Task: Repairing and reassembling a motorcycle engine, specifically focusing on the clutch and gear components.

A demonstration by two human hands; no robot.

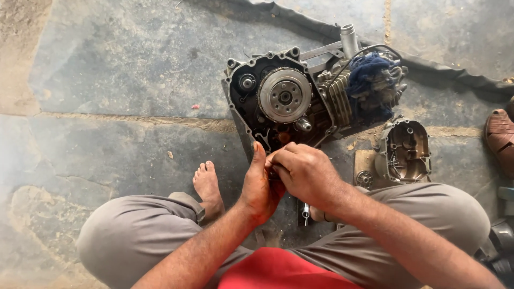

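A person squats on the stone floor [123, 69], knees spread, with a motorcycle engine [300, 99] lying on its side just ahead of the hands. The engine's side cover is off: a round clutch [285, 96] sits exposed in the open casing, and a blue rag [370, 80] is stuffed in at the cylinder end. The removed engine cover [406, 151] lies to the right of the engine, inner face up, close beside the person's right knee.

Both hands meet just below the lower edge of the engine. The left hand [259, 190] stands edge-on, palm turned toward the right hand, thumb raised; its fingers are curled in. The right hand [304, 172] lies over them, fingers [278, 159] bent and pressed against the left. Something small appears to be pinched between the two hands, but it is hidden by the fingers and I cannot tell what it is.

A bare foot [208, 188] rests flat on the floor to the left of the hands. A metal tool [304, 211] lies on the floor under the right wrist. A brown sandal [500, 140] shows at the right edge
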